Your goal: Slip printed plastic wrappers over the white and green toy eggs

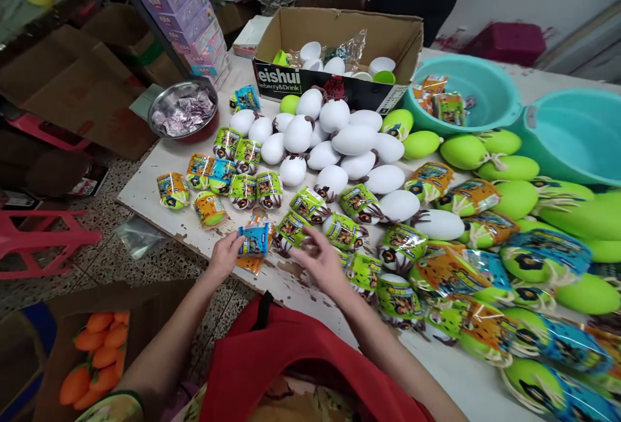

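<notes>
Between the thumb and fingers of my left hand (226, 256) is a small blue foil packet (254, 241). Orange packets (251, 265) lie under and beside it at the table's front edge. My right hand (319, 263) hovers just right of it with fingers apart and nothing seen in them. Nearest to that hand is a green packet (292, 229) resting on an egg with brown strings. White plastic eggs (297, 134) are heaped behind. Lime green eggs (517, 199) spread to the right, several with orange or blue packets on them.
An open cardboard box (334, 88) with egg halves stands at the back. Teal basins (466, 95) sit at right, one holding packets. A metal bowl (183, 110) of small sachets is at the left corner. Orange eggs (99, 357) lie in a carton below left.
</notes>
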`<state>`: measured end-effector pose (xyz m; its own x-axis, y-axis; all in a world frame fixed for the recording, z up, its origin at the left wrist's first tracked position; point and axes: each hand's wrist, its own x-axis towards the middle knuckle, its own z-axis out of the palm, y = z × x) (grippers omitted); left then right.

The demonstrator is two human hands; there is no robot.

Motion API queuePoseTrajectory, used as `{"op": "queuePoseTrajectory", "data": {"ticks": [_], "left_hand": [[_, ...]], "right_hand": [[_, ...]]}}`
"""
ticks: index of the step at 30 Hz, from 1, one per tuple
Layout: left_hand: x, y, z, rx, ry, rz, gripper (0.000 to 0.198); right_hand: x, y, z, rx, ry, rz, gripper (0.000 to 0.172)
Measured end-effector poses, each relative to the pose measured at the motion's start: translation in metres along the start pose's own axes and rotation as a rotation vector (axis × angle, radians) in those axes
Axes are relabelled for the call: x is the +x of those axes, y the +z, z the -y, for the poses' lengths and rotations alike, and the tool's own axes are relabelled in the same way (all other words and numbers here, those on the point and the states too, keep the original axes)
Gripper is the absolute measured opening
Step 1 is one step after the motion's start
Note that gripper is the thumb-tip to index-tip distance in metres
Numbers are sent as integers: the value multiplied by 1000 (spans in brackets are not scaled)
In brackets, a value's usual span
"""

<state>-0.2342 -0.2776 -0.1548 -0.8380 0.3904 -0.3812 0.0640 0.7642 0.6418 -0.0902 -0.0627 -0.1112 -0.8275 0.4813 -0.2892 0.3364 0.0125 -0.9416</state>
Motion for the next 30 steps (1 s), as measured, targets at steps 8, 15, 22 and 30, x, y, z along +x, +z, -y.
{"op": "queuePoseTrajectory", "data": {"ticks": [8, 15, 22, 30], "left_hand": [[-19, 33, -84, -224, 208, 253, 39], [-9, 90, -148, -85, 347, 414, 41], [-11, 127, -223, -270, 408, 618, 35], [-22, 154, -270, -741, 179, 924, 27]], "right_hand": [[-12, 9, -27, 294, 194, 8, 48], [-34, -53, -36, 214, 252, -431, 48], [-59, -137, -36, 189, 262, -507, 39], [-79, -192, -36, -56, 195, -718, 23]]}}
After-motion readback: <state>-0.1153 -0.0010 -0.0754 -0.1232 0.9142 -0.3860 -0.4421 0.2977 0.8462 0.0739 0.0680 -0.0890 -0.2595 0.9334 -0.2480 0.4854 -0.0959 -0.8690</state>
